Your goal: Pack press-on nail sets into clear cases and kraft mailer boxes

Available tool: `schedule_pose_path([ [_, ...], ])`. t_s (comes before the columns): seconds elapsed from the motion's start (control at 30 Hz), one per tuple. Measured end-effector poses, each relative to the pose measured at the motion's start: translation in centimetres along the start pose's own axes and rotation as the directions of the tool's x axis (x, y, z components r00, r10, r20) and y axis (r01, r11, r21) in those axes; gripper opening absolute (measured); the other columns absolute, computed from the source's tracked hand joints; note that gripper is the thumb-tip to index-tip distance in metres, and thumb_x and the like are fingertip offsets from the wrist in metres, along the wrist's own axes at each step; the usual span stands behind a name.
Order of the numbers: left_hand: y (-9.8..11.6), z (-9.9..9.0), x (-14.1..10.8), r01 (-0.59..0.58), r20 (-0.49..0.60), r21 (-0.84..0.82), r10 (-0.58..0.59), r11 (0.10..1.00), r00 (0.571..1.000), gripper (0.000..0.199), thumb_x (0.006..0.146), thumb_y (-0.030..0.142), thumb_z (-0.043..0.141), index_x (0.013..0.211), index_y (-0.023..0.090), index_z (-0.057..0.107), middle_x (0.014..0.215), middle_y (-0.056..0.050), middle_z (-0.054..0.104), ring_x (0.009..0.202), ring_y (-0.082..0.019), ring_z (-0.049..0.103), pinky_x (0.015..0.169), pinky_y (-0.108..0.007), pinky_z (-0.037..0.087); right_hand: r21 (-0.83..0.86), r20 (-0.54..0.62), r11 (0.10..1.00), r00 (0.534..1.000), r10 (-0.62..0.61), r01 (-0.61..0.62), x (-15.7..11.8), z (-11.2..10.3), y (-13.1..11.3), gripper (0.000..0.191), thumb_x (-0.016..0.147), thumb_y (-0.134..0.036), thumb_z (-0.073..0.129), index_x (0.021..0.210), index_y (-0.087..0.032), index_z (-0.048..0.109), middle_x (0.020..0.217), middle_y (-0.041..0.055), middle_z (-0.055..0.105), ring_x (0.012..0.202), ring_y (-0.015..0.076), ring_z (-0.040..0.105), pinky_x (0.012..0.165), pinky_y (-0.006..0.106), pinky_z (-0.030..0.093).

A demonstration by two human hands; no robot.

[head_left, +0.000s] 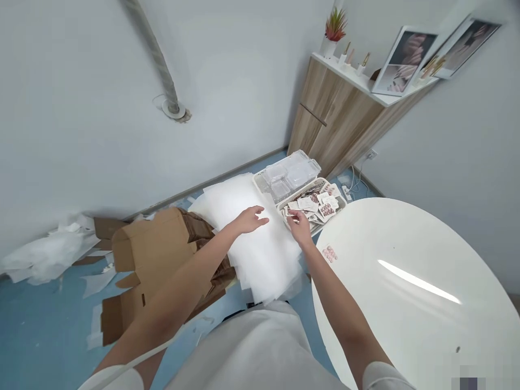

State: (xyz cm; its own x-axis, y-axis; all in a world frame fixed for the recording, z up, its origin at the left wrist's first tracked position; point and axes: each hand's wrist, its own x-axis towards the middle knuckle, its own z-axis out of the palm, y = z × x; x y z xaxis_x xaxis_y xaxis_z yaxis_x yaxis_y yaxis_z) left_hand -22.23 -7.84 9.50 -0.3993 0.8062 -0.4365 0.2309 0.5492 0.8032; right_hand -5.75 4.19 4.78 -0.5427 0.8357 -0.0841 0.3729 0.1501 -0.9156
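Observation:
My left hand (251, 219) hovers over a stack of white translucent sheets (268, 260), its fingers apart and holding nothing. My right hand (299, 225) is at the near left edge of a white basket filled with small cards (309, 203); its thumb and fingers are drawn together, and what they pinch, if anything, is too small to make out. Some of the cards carry rows of pinkish-red pieces. Just behind stands a second basket (259, 187) with clear plastic boxes (290, 172). A set of pink pieces (330, 253) lies on the round white table's left edge.
The round white table (406, 238) is at the right. Opened cardboard (156, 244) and white plastic wrapping (52, 252) lie on the left. A wooden cabinet (341, 114) with picture frames (406, 59) and a plant (335, 27) stands behind.

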Motion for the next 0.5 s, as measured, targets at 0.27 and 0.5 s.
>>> schedule_pose_path([
  [0.27, 1.5, -1.9, 11.0, 0.193, -0.287, 0.124, -0.151, 0.973, 0.946, 0.065, 0.067, 0.049, 0.059, 0.122, 0.018, 0.040, 0.113, -0.011, 0.056, 0.096, -0.023, 0.056, 0.074, -0.029, 0.040, -0.357, 0.109, 0.884, 0.953, -0.282, 0.303, 10.1, 3.8, -0.9, 0.041, 0.074, -0.019, 0.046, 0.115, -0.016, 0.048, 0.127, 0.0134, 0.037, 0.119, 0.0254, 0.033, 0.098, 0.042, 0.030],
  [0.5, 1.0, -1.2, 18.0, 0.217, -0.418, 0.014, -0.192, 0.976, 0.888, 0.063, 0.070, 0.046, 0.058, 0.122, 0.016, 0.039, 0.105, -0.010, 0.059, 0.098, -0.022, 0.054, 0.079, -0.030, 0.038, -0.478, 0.245, 0.801, 0.930, -0.273, 0.361, 14.7, 6.6, -0.7, 0.057, 0.069, -0.006, 0.046, 0.125, -0.017, 0.039, 0.141, 0.0124, 0.019, 0.124, 0.0308, 0.024, 0.098, 0.049, 0.025],
])
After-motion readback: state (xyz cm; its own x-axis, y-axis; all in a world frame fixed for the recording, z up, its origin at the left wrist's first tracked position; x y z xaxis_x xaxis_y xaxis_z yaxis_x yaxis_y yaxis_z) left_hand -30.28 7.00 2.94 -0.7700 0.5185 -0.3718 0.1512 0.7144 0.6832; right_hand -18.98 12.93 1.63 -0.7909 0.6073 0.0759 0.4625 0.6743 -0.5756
